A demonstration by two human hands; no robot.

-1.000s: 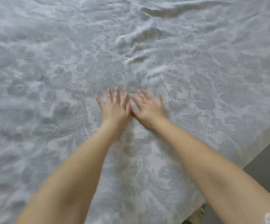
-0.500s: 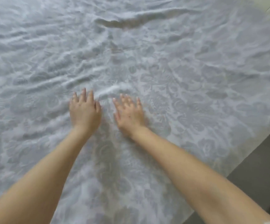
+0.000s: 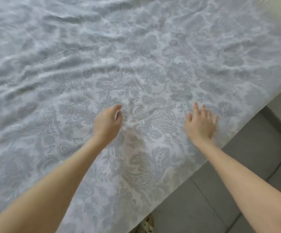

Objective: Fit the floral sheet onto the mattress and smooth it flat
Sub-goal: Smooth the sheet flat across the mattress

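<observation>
Grey floor tiles (image 3: 247, 190) are showing at the lower right of the frame. Across the rest, the floral sheet (image 3: 144, 84) is lying spread out, rippling with creases in the upper left and sitting flatter near the centre. The left hand (image 3: 107, 122) is hovering at centre with fingers loosely curled, gripping nothing. The right hand (image 3: 201, 124) is resting flat, fingers spread, near the sheet's right edge. A sandalled foot (image 3: 147, 223) is peeking in at the bottom.
</observation>
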